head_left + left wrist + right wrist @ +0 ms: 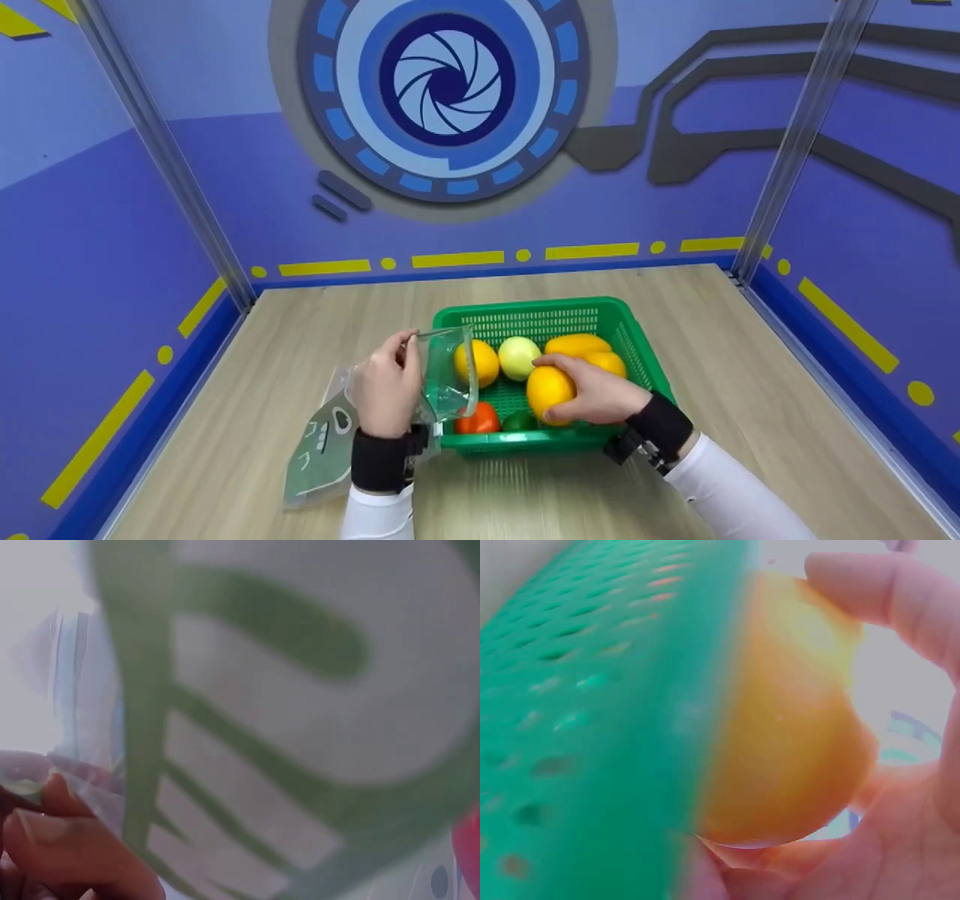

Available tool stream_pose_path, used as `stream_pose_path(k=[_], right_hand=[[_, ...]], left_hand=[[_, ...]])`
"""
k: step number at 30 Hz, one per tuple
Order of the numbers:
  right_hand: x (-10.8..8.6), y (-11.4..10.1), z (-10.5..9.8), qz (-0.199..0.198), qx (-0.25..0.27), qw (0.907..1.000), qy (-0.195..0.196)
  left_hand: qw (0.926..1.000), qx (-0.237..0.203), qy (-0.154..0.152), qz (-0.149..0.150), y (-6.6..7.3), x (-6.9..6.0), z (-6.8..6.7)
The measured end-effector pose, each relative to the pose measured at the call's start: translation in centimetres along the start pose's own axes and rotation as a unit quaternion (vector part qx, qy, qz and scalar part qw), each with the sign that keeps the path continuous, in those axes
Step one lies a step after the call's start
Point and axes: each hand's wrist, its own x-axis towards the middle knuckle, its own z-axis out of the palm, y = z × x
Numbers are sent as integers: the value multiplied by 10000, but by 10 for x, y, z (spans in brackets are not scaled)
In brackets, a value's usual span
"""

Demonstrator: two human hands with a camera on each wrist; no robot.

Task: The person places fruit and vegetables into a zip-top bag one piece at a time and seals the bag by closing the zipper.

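Observation:
My left hand (386, 386) pinches the edge of a clear plastic bag with a green printed panel (322, 454), left of the green basket (555, 440). The bag's mouth stands spread over the basket's left side. In the left wrist view the green print (300, 727) fills most of the picture. My right hand (604, 390) grips an orange (550, 394) over the front part of the basket, thumb and fingers around it. The right wrist view shows this orange (787, 720) beside the basket wall (570, 712).
Inside the basket lie another orange (480, 364) partly behind the bag, a pale green round fruit (518, 358), a red tomato-like one (478, 418), a dark green one (519, 421), and yellow-orange fruits (577, 345) at the right. The wooden table (300, 337) meets blue walls.

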Motion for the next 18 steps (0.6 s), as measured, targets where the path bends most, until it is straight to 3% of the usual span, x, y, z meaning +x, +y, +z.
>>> stream_pose_path(k=[10,18], right_hand=[[7,-28,8,-386,1139,9922,322],[22,-56,35,-796,2459,9648,495]], left_hand=[[9998,-97,-99,-159,1,1,1],[9990,-196,-248,-313,3,2,0]])
